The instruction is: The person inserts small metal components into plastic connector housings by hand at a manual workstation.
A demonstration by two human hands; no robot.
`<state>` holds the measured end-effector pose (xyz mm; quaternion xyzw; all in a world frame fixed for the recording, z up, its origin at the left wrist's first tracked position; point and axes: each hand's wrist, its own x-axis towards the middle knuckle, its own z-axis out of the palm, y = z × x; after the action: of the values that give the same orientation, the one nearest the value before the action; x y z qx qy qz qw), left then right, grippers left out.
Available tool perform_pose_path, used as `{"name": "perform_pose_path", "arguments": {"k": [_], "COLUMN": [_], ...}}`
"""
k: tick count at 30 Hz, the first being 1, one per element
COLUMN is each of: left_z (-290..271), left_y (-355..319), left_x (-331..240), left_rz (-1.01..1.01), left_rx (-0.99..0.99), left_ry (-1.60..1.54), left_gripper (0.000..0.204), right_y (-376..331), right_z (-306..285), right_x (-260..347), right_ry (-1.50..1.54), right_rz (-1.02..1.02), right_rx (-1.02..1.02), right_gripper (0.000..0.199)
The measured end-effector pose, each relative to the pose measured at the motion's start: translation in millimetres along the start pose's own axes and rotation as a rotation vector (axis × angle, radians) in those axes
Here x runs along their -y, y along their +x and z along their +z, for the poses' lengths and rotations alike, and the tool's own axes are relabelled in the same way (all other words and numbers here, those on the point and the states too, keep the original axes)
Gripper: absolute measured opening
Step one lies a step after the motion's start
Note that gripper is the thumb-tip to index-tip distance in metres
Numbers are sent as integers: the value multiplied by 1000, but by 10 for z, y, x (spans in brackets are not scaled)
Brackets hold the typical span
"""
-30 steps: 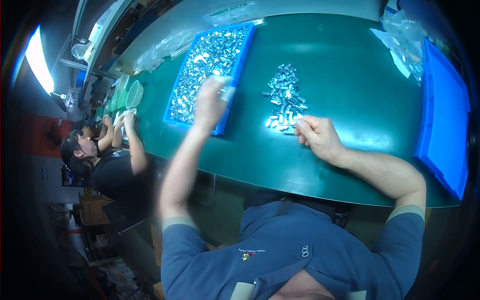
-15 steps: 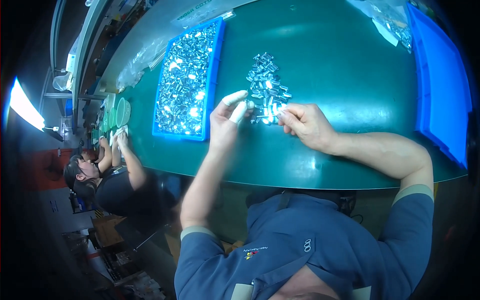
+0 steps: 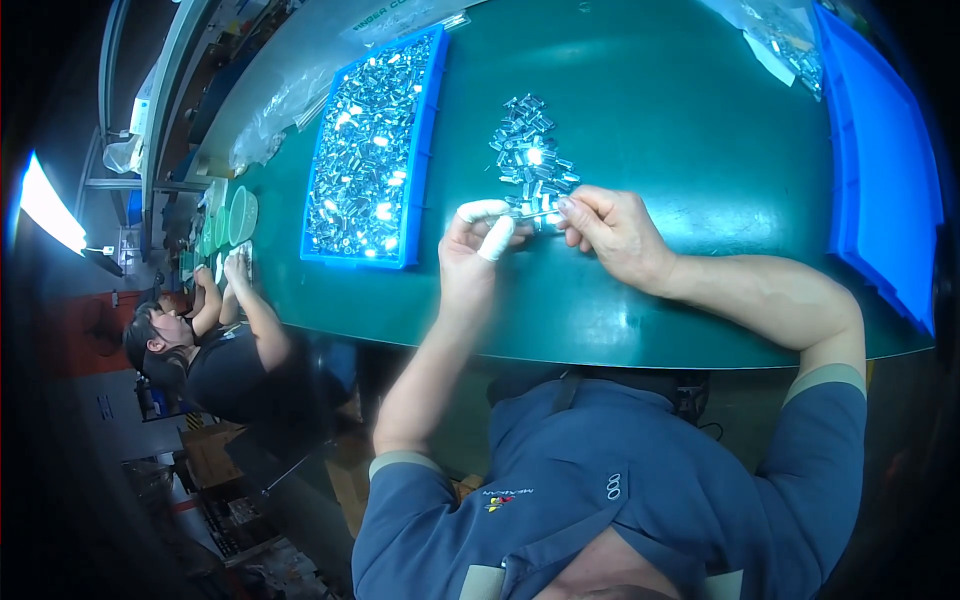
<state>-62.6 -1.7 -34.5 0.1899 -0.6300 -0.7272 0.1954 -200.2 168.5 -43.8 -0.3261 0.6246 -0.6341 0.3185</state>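
A heap of small shiny metal cylindrical parts [image 3: 530, 135] lies on the green tabletop just beyond my hands. My left hand [image 3: 478, 245], with white finger cots on thumb and forefinger, is curled at the heap's near left edge. Whatever sits at its fingertips is too small to make out. My right hand [image 3: 622, 240], bare, pinches a thin metal rod [image 3: 540, 213] between thumb and forefinger. The rod points left and reaches the left fingertips. Some parts under and behind the fingers are partly hidden.
Left of the heap stands a blue tray [image 3: 410, 235] full of similar metal parts. An empty-looking blue tray [image 3: 885, 170] is at the right edge, near a clear plastic bag [image 3: 785, 45] of parts. At far left, a co-worker [image 3: 235, 350] sits by green bowls [image 3: 242, 215].
My left hand has moved right and slightly nearer, its fingertips now at the rod's end. My right hand has stayed nearly in place, shifting up a little.
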Motion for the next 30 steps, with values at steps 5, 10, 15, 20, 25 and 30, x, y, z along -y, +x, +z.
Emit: {"name": "perform_pose_path", "arguments": {"k": [5,10,15,20,25,30], "left_z": [-32,10,19,83,166,224], "left_y": [-38,-38,-25,-34,-44,-55], "left_x": [0,6,31,39,112,124], "left_rz": [3,-1,-21,-24,-14,13], "left_rx": [-41,-42,-32,7,23,61], "left_ry": [0,-9,-19,-31,-12,-31], "left_gripper": [20,21,22,20,18,14], "right_y": [-10,-17,-28,-10,-10,-9], "right_z": [-7,-11,-6,-20,5,8], "right_x": [21,34,22,21,29,24], "right_ry": [-2,-24,-32,-32,-69,-89], "right_rz": [-14,-2,-20,8,8,18], "right_rx": [-5,-5,29,38,46,107], "right_gripper": [34,34,34,36,38,40]}}
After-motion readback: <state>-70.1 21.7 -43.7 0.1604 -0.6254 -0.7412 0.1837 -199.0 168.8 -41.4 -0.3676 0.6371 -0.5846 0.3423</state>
